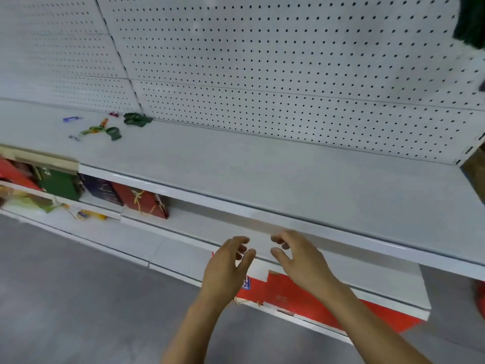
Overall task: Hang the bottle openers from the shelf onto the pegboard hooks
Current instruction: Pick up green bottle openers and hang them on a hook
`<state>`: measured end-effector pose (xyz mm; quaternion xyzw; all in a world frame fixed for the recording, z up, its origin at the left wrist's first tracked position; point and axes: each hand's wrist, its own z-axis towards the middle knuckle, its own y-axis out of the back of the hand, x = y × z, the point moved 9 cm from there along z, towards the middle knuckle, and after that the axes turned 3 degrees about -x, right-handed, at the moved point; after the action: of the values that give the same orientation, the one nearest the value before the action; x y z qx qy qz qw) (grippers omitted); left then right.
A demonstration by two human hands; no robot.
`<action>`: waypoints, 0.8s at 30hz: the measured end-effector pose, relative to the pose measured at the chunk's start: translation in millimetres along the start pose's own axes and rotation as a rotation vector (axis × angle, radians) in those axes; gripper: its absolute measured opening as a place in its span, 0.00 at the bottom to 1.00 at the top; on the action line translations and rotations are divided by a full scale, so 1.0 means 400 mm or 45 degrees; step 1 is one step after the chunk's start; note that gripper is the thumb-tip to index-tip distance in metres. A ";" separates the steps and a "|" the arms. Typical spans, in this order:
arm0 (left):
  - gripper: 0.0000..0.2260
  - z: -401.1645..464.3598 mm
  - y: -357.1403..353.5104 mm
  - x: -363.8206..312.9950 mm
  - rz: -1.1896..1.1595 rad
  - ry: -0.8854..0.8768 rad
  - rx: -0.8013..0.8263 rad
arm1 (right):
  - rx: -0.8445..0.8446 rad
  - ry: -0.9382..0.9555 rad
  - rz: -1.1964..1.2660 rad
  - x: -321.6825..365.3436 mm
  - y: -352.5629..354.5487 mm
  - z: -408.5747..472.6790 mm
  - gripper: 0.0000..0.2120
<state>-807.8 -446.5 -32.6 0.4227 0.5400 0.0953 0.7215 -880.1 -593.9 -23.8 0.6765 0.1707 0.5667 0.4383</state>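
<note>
The whole view was smeared by motion blur, so small things were hard to read. Taking the white shelf (262, 164) as the landmark: at its far left end, near the back edge, lay the bottle openers (105, 128), a loose scatter of small pieces, blue, orange, light green and dark green. Their shapes could not be told apart clearly, nor how many there were; two dark green ones (136, 119) sat against the foot of the pegboard (262, 61). The pegboard rose behind the shelf, and no hooks could be made out on it. Below the shelf's left part stood red, green and dark boxes (99, 191), partly hidden by the shelf lip.

In front of the shelf's front edge, about midway along it, both hands hung in the air. The left hand (225, 266) had its grip open, fingers curled and spread, holding nothing. The right hand (299, 258), just beside it, was likewise open and empty, fingertips close to the shelf lip. The openers lay well apart from both, far to the left and farther back. A red carton (301, 298) lay below, partly covered by the forearms. At the top right corner a dark object (469, 19) was cut off by the frame.
</note>
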 end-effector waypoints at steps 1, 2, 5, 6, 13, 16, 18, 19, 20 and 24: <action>0.16 -0.001 0.026 0.043 -0.006 0.030 0.007 | 0.031 0.004 0.004 0.031 -0.036 0.016 0.12; 0.15 -0.001 0.056 0.086 -0.009 0.057 0.014 | 0.058 0.005 0.016 0.064 -0.072 0.032 0.12; 0.15 0.015 0.173 0.216 0.003 0.100 0.004 | 0.094 -0.011 0.063 0.176 -0.186 0.089 0.12; 0.15 0.027 0.218 0.257 0.010 0.104 -0.005 | 0.097 -0.019 0.081 0.217 -0.223 0.110 0.12; 0.14 0.141 0.520 0.504 0.073 0.088 -0.026 | 0.072 -0.008 0.235 0.507 -0.434 0.271 0.12; 0.14 0.192 0.620 0.582 0.077 0.093 -0.050 | 0.071 0.002 0.263 0.602 -0.494 0.343 0.11; 0.13 0.236 0.673 0.621 0.074 0.089 -0.076 | 0.078 0.019 0.275 0.655 -0.524 0.399 0.10; 0.13 0.261 0.696 0.640 0.081 0.086 -0.089 | 0.081 0.030 0.287 0.680 -0.535 0.430 0.10; 0.12 0.288 0.717 0.657 0.084 0.082 -0.104 | 0.084 0.041 0.298 0.703 -0.546 0.463 0.09; 0.11 0.414 0.784 0.722 0.085 0.062 -0.124 | 0.081 0.049 0.268 0.762 -0.582 0.607 0.09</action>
<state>-450.2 -163.1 -1.2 0.4024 0.5376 0.1556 0.7245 -504.3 -339.4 -12.2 0.6932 0.1251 0.6168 0.3514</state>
